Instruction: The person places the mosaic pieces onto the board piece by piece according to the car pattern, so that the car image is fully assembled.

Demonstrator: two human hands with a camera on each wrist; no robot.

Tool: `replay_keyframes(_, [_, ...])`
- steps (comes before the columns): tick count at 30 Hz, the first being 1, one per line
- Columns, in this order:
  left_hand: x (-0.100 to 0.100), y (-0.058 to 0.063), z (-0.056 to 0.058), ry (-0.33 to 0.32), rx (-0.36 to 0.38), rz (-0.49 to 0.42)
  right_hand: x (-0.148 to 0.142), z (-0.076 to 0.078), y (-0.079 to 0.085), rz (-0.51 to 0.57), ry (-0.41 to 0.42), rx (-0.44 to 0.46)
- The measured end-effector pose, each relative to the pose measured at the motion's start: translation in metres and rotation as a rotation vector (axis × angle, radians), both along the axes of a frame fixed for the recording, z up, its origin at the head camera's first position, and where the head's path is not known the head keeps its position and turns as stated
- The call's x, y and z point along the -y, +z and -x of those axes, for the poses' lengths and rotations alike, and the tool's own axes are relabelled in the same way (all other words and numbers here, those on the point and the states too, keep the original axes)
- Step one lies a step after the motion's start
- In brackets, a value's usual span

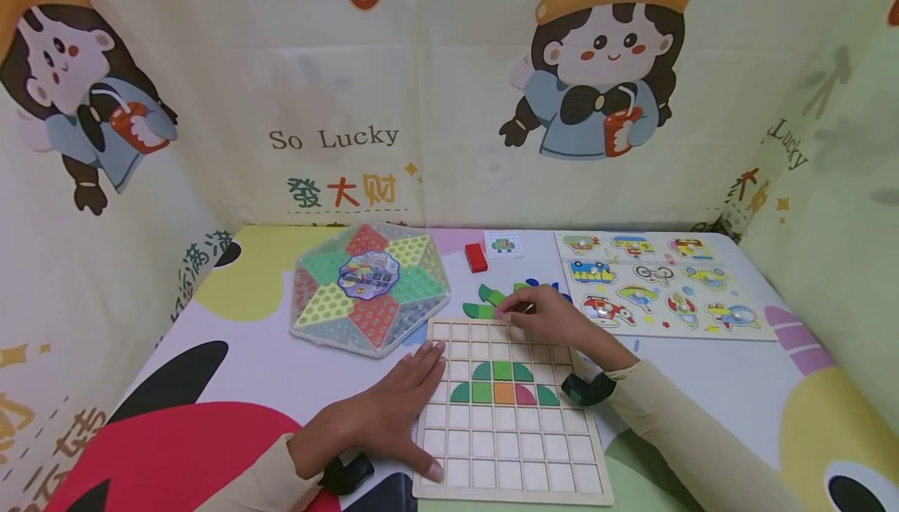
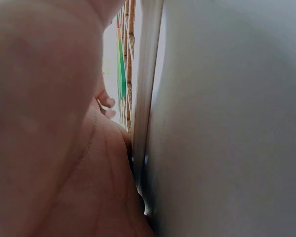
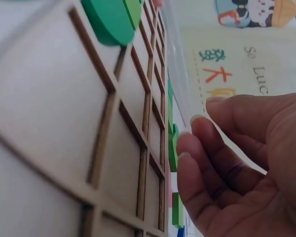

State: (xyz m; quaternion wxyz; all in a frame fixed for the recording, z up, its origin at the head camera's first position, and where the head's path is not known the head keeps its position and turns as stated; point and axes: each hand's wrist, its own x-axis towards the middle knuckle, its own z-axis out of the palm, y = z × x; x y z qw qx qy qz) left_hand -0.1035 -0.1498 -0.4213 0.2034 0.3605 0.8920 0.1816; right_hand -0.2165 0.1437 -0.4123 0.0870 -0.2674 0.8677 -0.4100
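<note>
Board [image 1: 481, 443] lies flat between the hands, its grid holding a cluster of set pieces [image 1: 481, 392], green, orange and pink, to the right of the left fingers. Left hand [image 1: 393, 403] is spread wide at the board's left side, fingertips and thumb touching the rim, gripping nothing and, it seems, steadying it. Right hand [image 1: 551, 318] is over the board's far edge, fingers loosely bent, right by the loose pieces [image 1: 479, 311]. Beyond it lie a red block [image 1: 475, 257] and a card [image 1: 515, 237] with a small coloured figure.

The step in hand looks like picking out another piece for the grid. The next move probably calls for a light pinch of thumb and forefinger on one piece, leaving its neighbours alone, then a turn to suit a cell.

From the head, the right thumb and fingertips seem nearly to meet; the right wrist view shows a gap between them, with no piece visible in it, and a set piece rising above the grid's walls. Left wrist shows the palm beside the rim; how hard that hand presses, I cannot tell
</note>
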Motion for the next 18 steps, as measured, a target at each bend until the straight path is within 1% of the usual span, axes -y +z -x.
replay_keyframes(8, [0.001, 0.0, 0.0, 0.004, -0.002, 0.001, 0.013, 0.016, 0.001, 0.014, -0.107, 0.05])
replay_keyframes(12, [0.001, 0.0, 0.0, 0.005, -0.01, 0.004, 0.02, 0.023, 0.001, -0.007, -0.124, 0.073])
replay_keyframes(18, [0.0, -0.001, 0.0, 0.002, -0.009, -0.007, 0.028, 0.029, 0.003, -0.014, -0.186, 0.129])
